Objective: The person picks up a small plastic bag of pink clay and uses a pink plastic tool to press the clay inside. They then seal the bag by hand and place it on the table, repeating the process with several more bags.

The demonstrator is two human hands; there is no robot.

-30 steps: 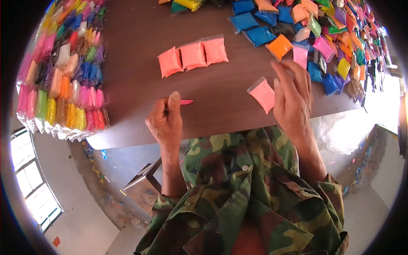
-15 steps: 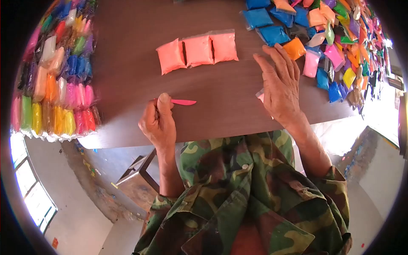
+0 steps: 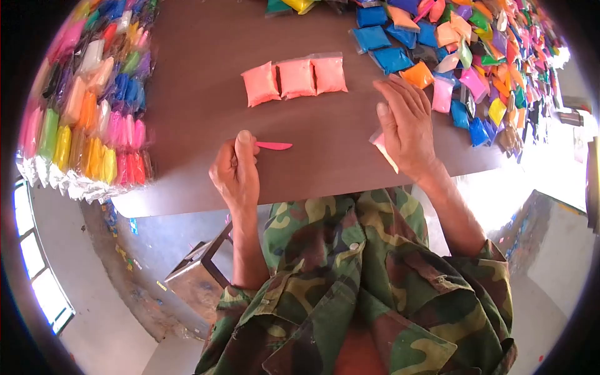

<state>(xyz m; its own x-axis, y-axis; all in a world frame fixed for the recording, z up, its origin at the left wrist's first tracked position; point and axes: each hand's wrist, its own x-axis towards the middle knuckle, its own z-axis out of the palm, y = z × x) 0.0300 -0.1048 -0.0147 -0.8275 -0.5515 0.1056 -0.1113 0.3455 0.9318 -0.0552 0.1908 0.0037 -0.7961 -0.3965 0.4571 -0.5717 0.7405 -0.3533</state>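
My left hand [image 3: 236, 170] is closed around the handle of a small pink plastic knife [image 3: 276, 146], its blade pointing right over the table. My right hand [image 3: 409, 134] has its fingers stretched out and the thumb apart, with nothing gripped. Partly hidden beneath that palm is a coral-pink packet [image 3: 382, 149] near the table's front edge. Beyond both hands, three coral-pink clay-like packets lie side by side in a row: a left one [image 3: 260, 84], a middle one [image 3: 296, 79] and a right one [image 3: 329, 74].
Bagged packets in many colours [image 3: 462, 56] are heaped at the right, the nearest an orange one [image 3: 417, 75] by my right fingertips. Rows of wrapped coloured packs [image 3: 87, 125] line the left side of the brown table [image 3: 187, 112]. A stool [image 3: 197, 265] stands below on the left.
The view has shifted a little. My right hand has turned slightly, its thumb now showing apart from the fingers, and more of the packet under it shows. The left hand still holds the knife.
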